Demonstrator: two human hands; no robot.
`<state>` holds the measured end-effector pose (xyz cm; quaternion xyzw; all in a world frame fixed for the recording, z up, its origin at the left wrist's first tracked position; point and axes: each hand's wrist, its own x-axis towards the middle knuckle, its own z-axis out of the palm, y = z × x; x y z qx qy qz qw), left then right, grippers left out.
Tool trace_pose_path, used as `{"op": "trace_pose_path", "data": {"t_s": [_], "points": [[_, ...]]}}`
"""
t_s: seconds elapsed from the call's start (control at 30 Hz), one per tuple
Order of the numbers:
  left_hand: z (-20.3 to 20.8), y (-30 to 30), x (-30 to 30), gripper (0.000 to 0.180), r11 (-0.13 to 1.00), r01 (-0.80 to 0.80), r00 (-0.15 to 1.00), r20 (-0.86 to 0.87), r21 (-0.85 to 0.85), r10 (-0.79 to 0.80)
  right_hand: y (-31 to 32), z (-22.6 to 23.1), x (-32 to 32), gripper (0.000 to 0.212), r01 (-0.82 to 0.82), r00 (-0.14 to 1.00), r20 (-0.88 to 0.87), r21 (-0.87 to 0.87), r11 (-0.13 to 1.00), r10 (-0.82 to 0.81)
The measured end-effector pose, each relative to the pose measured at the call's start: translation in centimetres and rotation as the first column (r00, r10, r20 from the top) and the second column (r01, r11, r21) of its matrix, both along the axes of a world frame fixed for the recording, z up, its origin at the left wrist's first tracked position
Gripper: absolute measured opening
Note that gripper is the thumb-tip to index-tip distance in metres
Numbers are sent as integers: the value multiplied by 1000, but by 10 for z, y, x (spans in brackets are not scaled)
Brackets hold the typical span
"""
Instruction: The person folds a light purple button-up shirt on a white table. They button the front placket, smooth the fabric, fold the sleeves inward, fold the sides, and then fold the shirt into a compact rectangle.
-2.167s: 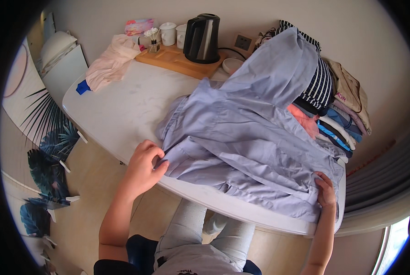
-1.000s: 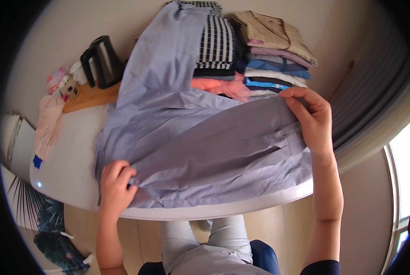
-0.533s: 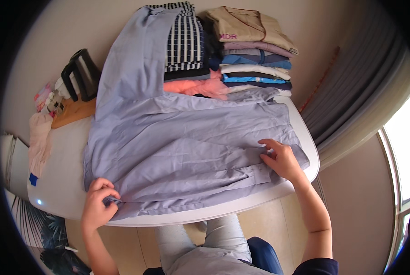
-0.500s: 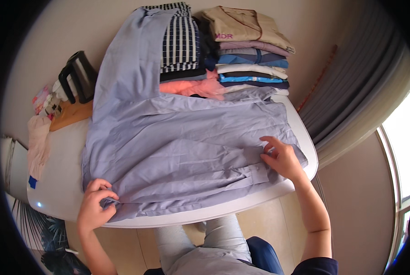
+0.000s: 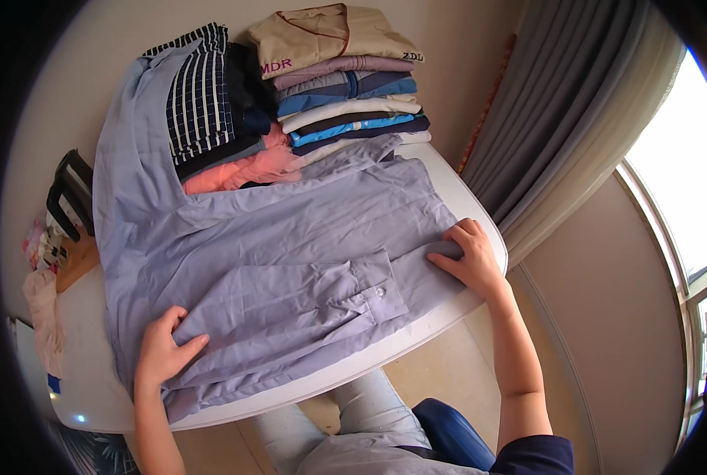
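Observation:
A grey-blue long-sleeved shirt [image 5: 242,261] lies spread over the white table. One sleeve is folded across its body, the buttoned cuff [image 5: 379,299] pointing right. The other sleeve [image 5: 136,142] stretches away to the far left, over a pile of clothes. At the shirt's near left part, my left hand [image 5: 167,347] rests on the folded sleeve, thumb and fingers apart. My right hand [image 5: 473,255] touches the fabric near the right end, its thumb apart from the bent fingers, whose tips are partly hidden.
Behind the shirt stand a stack of folded clothes [image 5: 349,103] and a black-and-white checked garment [image 5: 203,107] on a pile with coral fabric [image 5: 242,170]. A dark kettle [image 5: 72,194] and a pale cloth [image 5: 46,317] are at left. A grey curtain [image 5: 555,111] hangs at right.
My left hand has let go of the bunched fabric at the near left corner and moved onto the sleeve. The sleeve's cuff end lies differently, turned up more. The view has shifted right.

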<state>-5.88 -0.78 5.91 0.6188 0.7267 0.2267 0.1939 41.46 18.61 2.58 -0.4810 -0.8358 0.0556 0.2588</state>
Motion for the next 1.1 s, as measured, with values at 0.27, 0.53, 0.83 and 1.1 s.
{"op": "trace_pose_path", "data": {"t_s": [0.27, 0.53, 0.83, 1.1], "points": [[-42, -35, 22, 37, 917, 94, 960, -281, 388, 20, -16, -10, 5, 35, -12, 998, 60, 107, 994, 6], [-32, -46, 27, 42, 930, 75, 977, -213, 360, 4, -9, 0, 12, 28, -37, 998, 49, 45, 998, 35], [5, -8, 65, 68, 854, 510, 820, -359, 103, -446, 16, 54, -127, 32, -375, 926, 105, 140, 917, 363], [-27, 20, 44, 55, 803, 545, 837, -92, 242, -540, 101, 10, -216, 39, -416, 909, 196, 392, 821, 367]]}}
